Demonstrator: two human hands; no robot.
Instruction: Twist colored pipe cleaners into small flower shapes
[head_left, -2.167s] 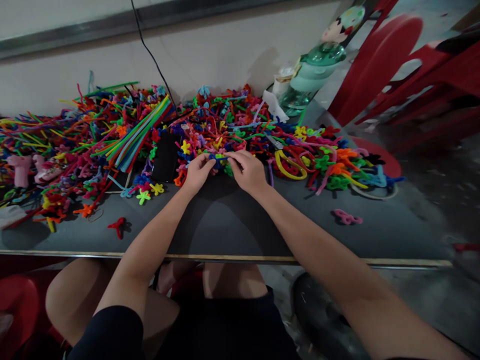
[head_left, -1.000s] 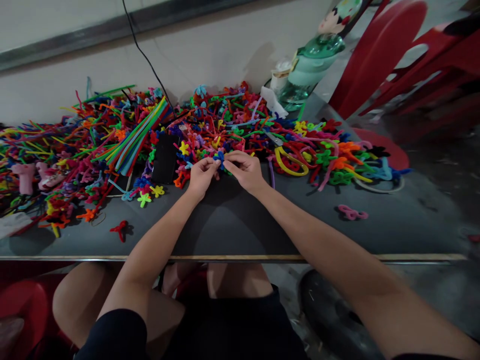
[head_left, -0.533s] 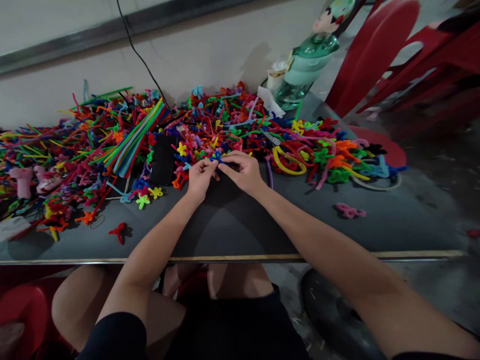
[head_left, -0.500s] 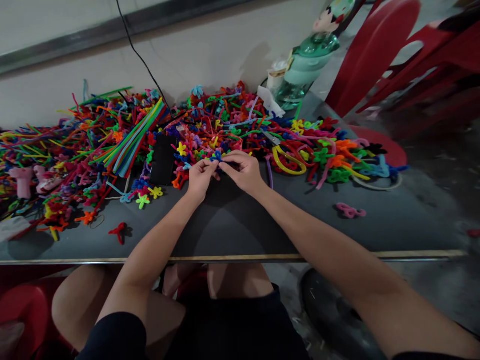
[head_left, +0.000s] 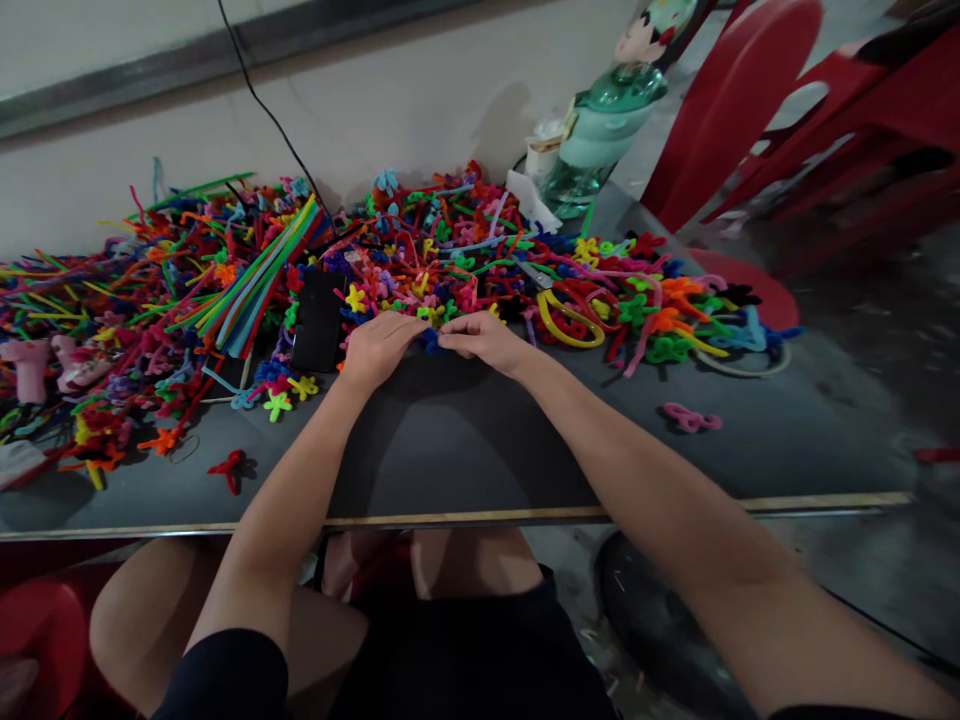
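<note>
Between my two hands, just in front of the heap, is a small blue pipe-cleaner piece; its exact shape is mostly covered by fingers. My left hand is closed round its left side, back of the hand upward, with the fingertips hidden. From the other side my right hand pinches it between thumb and fingers. Beyond both hands spreads a large pile of colourful pipe cleaners, many bent into small flowers. A black phone lies left of my left hand.
Yellow-handled scissors rest on the pile's right part. A bundle of straight pipe cleaners lies at left. On the dark table are a pink twisted piece and a red one. A green bottle stands at back right.
My left hand has turned, its back now facing up and covering its fingertips. My right hand's fingers have curled closer on the blue piece. The whole view has shifted slightly.
</note>
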